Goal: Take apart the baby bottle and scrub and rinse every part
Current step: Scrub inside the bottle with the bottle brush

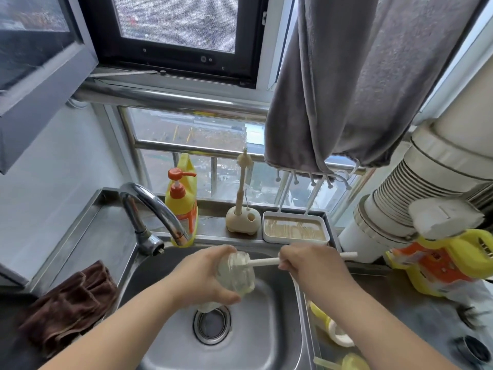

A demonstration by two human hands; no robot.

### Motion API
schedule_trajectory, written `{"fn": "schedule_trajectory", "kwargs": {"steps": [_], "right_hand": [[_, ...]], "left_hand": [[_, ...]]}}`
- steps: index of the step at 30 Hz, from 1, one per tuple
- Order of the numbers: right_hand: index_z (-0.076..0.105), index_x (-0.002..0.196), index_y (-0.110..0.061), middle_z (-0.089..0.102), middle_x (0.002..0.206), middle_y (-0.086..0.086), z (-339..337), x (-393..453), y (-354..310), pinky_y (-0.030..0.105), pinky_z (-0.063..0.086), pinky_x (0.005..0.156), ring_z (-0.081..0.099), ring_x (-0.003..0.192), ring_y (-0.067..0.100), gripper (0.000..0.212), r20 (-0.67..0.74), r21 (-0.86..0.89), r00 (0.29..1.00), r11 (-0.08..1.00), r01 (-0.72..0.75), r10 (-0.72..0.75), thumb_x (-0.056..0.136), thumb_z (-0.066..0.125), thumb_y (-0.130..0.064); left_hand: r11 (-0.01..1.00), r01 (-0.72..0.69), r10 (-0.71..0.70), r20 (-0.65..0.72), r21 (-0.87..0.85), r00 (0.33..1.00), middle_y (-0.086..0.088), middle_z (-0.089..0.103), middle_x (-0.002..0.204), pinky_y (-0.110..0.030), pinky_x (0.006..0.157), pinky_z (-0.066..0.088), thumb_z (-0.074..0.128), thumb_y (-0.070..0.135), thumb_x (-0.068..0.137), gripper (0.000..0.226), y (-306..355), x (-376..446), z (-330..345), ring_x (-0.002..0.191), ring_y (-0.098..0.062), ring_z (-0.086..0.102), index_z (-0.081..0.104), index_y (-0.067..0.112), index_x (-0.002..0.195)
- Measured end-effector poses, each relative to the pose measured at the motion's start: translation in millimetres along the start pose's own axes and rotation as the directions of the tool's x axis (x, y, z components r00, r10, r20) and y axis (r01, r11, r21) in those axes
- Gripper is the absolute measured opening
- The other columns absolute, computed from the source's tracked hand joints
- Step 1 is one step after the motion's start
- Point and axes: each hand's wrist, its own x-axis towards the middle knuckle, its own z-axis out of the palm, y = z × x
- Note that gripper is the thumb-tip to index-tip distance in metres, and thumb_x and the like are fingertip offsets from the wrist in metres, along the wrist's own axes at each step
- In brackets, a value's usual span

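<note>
Left hand (205, 279) grips bottle (234, 273) over sink (266, 329); right hand (312, 265) fingers clamp brush handle (264, 262). Tap (152, 209) just left, drain (212, 325) below.

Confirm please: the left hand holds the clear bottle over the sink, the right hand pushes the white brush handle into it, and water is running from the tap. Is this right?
Not quite. In the head view no water runs from the tap. The rest holds: the left hand holds the clear bottle over the sink, and the right hand pushes the white brush handle into it.

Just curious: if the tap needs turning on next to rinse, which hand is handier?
Probably the left hand: it is nearer the tap, though it grips the bottle. The right hand holds the brush, farther away.
</note>
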Motion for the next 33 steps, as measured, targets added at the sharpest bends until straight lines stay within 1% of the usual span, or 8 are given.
{"fn": "schedule_trajectory", "kwargs": {"steps": [4, 6, 11, 15, 18, 22, 27, 33], "right_hand": [[0.062, 0.095, -0.021, 0.062, 0.098, -0.001, 9.7, 6.1, -7.2, 0.029, 0.03, 0.065, 0.058, 0.093, 0.024, 0.018, 0.058, 0.107, 0.998, 0.994, -0.023, 0.017, 0.093, 0.05, -0.033], [0.063, 0.096, -0.024, 0.063, 0.097, -0.005, 11.3, 6.3, -1.7, 0.028, 0.032, 0.067, 0.057, 0.093, 0.017, 0.02, 0.096, 0.142, 0.993, 0.986, -0.088, 0.074, 0.091, 0.052, -0.04], [0.069, 0.093, -0.031, 0.054, 0.067, -0.016, 12.5, 1.4, 12.2, 0.024, 0.033, 0.069, 0.05, 0.077, 0.005, 0.021, 0.075, 0.317, 0.971, 0.918, -0.239, 0.228, 0.083, 0.063, -0.048], [0.067, 0.094, -0.035, 0.06, 0.075, -0.016, 13.2, 1.4, 11.4, 0.027, 0.023, 0.085, 0.049, 0.085, 0.006, 0.027, 0.015, 0.147, 0.976, 0.965, -0.217, 0.217, 0.087, 0.051, -0.055], [0.067, 0.093, -0.035, 0.058, 0.078, -0.013, 9.3, -0.1, 18.9, 0.03, 0.021, 0.087, 0.046, 0.092, 0.011, 0.033, -0.035, 0.066, 0.961, 0.961, -0.27, 0.273, 0.086, 0.047, -0.06], [0.068, 0.093, -0.034, 0.052, 0.079, -0.014, 17.0, -0.4, 1.4, 0.029, 0.014, 0.084, 0.044, 0.096, 0.009, 0.037, -0.03, 0.076, 0.974, 0.972, -0.222, 0.224, 0.085, 0.046, -0.062], [0.065, 0.082, -0.033, 0.059, 0.079, -0.013, 10.4, -6.3, 18.5, 0.027, 0.019, 0.082, 0.047, 0.088, 0.009, 0.034, -0.137, 0.158, 0.929, 0.934, -0.322, 0.343, 0.079, 0.053, -0.065], [0.062, 0.07, -0.03, 0.061, 0.065, -0.009, 16.5, -7.1, 8.8, 0.03, 0.026, 0.073, 0.056, 0.071, 0.016, 0.028, -0.203, 0.047, 0.96, 0.981, -0.186, 0.192, 0.076, 0.064, -0.058]], "left_hand": [[0.996, -0.068, 0.065, 0.048, 0.062, 0.997, 0.019, 0.051, 0.128, -0.022, 0.1, 0.039, 0.081, 0.049, 0.057, 0.088, 12.1, 1.4, 2.7, 0.117, -0.003, 0.047, 0.042, 0.037, 0.134], [0.994, -0.067, 0.064, 0.04, 0.09, 0.997, 0.02, 0.05, 0.129, -0.019, 0.1, 0.037, 0.081, 0.049, 0.057, 0.088, 7.7, 1.4, -0.6, 0.119, -0.002, 0.046, 0.042, 0.037, 0.135], [0.997, -0.057, 0.056, 0.023, 0.058, 0.998, 0.022, 0.05, 0.124, -0.019, 0.097, 0.039, 0.081, 0.05, 0.055, 0.089, 14.0, 4.5, -1.4, 0.117, -0.002, 0.048, 0.041, 0.039, 0.134], [0.994, -0.053, 0.048, 0.052, 0.1, 0.997, 0.023, 0.049, 0.126, -0.019, 0.098, 0.038, 0.08, 0.052, 0.056, 0.088, 14.3, 4.3, 3.4, 0.118, -0.002, 0.047, 0.041, 0.04, 0.134], [0.999, -0.02, 0.02, 0.018, 0.046, 1.0, 0.023, 0.052, 0.12, -0.018, 0.095, 0.04, 0.081, 0.05, 0.054, 0.087, 12.1, 4.4, 3.2, 0.112, -0.001, 0.05, 0.043, 0.04, 0.132], [0.993, -0.084, 0.081, 0.039, 0.084, 0.996, 0.021, 0.053, 0.124, -0.021, 0.096, 0.041, 0.08, 0.05, 0.057, 0.085, 31.2, 3.5, 8.2, 0.114, -0.002, 0.05, 0.043, 0.037, 0.133], [1.0, -0.015, 0.015, -0.016, 0.019, 1.0, 0.024, 0.052, 0.118, -0.019, 0.094, 0.041, 0.081, 0.053, 0.051, 0.09, 16.1, 4.5, 1.8, 0.11, 0.0, 0.051, 0.044, 0.039, 0.133], [0.995, -0.052, 0.049, 0.03, 0.091, 0.998, 0.024, 0.051, 0.123, -0.022, 0.097, 0.041, 0.08, 0.053, 0.054, 0.09, 22.9, -0.3, 2.6, 0.115, -0.002, 0.049, 0.042, 0.04, 0.133]]}}
